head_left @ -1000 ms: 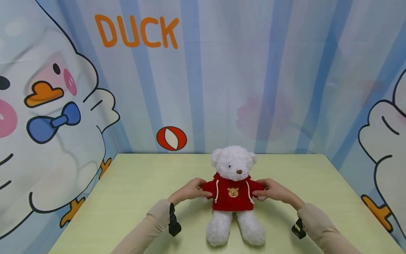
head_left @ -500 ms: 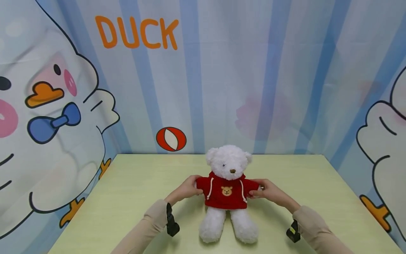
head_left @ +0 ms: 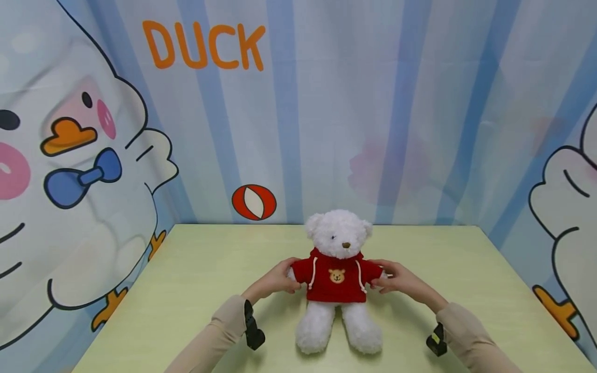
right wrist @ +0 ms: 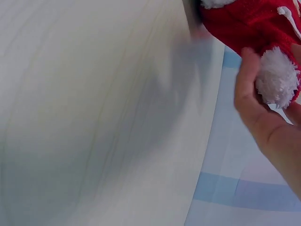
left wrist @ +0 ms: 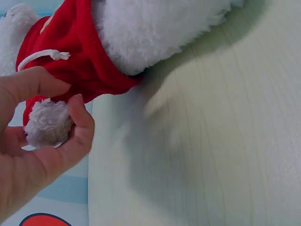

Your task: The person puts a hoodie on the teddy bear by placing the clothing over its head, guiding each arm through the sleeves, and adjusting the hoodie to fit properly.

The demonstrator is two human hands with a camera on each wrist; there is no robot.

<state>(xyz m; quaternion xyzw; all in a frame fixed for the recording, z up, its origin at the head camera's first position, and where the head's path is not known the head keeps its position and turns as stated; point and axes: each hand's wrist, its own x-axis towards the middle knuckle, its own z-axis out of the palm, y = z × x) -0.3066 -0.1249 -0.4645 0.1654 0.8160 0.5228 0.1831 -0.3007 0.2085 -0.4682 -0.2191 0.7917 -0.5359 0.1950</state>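
A white plush teddy bear (head_left: 339, 282) in a red hoodie faces the head camera, upright over the table, legs toward the near edge. Its hoodie carries a bear-face patch and two white drawstrings. My left hand (head_left: 276, 280) holds the arm on the left of the head view, fingers and thumb curled around the sleeve end; the white paw (left wrist: 48, 123) shows between them in the left wrist view. On the other side, my right hand (head_left: 404, 282) holds the opposite arm, with its fluffy paw (right wrist: 277, 77) between the fingers in the right wrist view. The thumb there is mostly cut off.
A pale yellow-green table (head_left: 224, 248) lies beneath the bear. Behind it hangs a blue striped curtain (head_left: 326, 103) printed with ducks, a red ball (head_left: 254, 202) and the word DUCK. Black camera straps (head_left: 253, 326) sit on both wrists.
The bear and both hands shifted left, then slightly back right and up as the whole head view moved a little. The fingers of my right hand look slightly more spread now.
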